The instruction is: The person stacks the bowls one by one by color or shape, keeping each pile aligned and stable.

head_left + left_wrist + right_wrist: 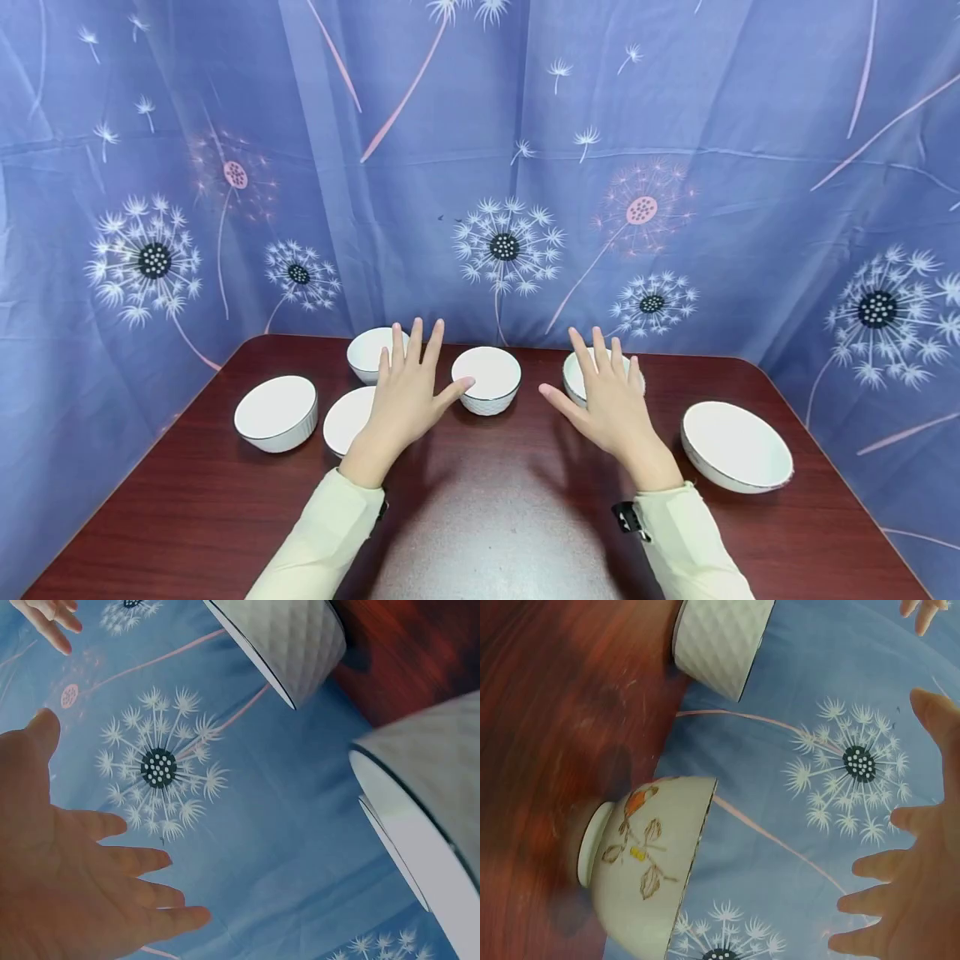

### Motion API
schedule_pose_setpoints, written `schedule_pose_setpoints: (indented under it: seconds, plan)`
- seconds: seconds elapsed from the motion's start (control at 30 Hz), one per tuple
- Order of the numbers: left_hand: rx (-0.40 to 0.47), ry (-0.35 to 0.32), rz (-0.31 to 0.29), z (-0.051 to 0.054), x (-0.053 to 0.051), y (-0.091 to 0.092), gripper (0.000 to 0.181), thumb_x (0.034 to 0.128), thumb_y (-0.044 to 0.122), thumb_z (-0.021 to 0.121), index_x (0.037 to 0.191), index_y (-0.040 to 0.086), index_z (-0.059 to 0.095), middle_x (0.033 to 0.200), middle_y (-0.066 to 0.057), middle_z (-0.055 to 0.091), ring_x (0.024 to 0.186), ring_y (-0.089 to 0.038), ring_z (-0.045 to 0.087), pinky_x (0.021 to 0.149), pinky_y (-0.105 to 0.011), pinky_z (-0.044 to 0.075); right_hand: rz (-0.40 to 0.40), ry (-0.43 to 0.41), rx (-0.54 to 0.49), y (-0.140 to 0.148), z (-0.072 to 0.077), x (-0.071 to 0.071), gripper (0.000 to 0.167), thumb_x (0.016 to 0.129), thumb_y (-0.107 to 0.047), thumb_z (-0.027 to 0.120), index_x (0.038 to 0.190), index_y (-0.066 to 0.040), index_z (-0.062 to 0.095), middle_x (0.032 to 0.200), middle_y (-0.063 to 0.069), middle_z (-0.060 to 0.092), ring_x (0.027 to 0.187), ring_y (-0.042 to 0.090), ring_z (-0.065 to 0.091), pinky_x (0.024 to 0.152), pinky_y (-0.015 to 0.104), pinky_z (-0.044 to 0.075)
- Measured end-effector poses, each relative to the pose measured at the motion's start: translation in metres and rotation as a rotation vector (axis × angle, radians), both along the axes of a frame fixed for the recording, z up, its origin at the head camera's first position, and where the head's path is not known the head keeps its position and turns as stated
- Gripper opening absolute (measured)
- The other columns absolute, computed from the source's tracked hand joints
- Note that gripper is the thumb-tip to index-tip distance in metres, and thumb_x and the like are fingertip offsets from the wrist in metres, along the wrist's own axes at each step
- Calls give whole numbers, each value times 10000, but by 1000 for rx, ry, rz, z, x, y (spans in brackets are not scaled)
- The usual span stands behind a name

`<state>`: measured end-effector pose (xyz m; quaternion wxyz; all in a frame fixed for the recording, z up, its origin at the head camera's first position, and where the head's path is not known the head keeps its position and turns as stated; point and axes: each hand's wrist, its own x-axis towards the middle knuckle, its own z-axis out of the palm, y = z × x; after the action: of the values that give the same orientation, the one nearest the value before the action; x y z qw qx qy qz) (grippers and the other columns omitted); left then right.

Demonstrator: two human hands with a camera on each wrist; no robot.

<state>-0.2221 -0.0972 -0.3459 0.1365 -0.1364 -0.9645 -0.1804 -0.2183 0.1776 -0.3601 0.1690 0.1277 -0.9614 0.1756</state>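
Note:
Both hands are raised above the table with fingers spread, holding nothing. In the head view the left hand [408, 404] hovers over two white bowls, partly covering the back bowl [367, 354] and the nearer bowl [347, 421]. Its thumb overlaps the edge of the middle textured bowl [487, 379]. The right hand [615, 408] hovers in front of another bowl [576, 383], partly hiding it. In the right wrist view a bowl with a bird and leaf pattern [649, 862] stands beside the right hand [922, 877]. The left wrist view shows the left palm [67, 877] near textured bowls [292, 645].
A ribbed white bowl [277, 414] stands at the left of the dark red-brown table [480, 533]. At the right is a wider white bowl [737, 447]. A blue curtain with dandelion prints [420, 217] hangs behind the table and on both sides.

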Motion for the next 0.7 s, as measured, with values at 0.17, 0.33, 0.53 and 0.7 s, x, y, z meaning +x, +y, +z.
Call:
schedule_pose_setpoints:
  seconds: [0.17, 0.33, 0.53, 0.7]
  plan:
    - [73, 28, -6, -1, 3, -10, 825, 937, 562, 505, 1550, 128, 164, 1580, -197, 140, 1449, -388, -30, 1168, -605, 96, 64, 23, -71, -6, 1, -3, 841, 902, -570, 547, 1550, -178, 182, 1562, 241, 163, 1418, 476, 89, 1128, 679, 76]
    - [143, 68, 7, -1, 5, -22, 761, 958, 507, 512, 1531, 93, 231, 1549, -213, 237, 1441, -403, 96, 1147, -616, 180, 105, 53, -127, -14, -1, -8, 786, 928, -525, 539, 1543, -161, 211, 1557, 221, 205, 1418, 450, 148, 1142, 635, 149]
    - [198, 126, 37, 1, 8, -37, 696, 964, 426, 548, 1499, 52, 306, 1492, -222, 343, 1393, -398, 264, 1066, -654, 310, 135, 66, -193, -23, -4, -14, 748, 942, -462, 555, 1535, -136, 235, 1539, 214, 259, 1408, 425, 214, 1150, 580, 220]
    - [241, 153, 60, 2, 10, -49, 648, 957, 316, 590, 1468, 1, 346, 1435, -243, 400, 1308, -419, 367, 1030, -617, 367, 154, 22, -259, -32, -6, -20, 736, 956, -453, 535, 1540, -144, 212, 1551, 160, 263, 1421, 371, 215, 1142, 573, 250]
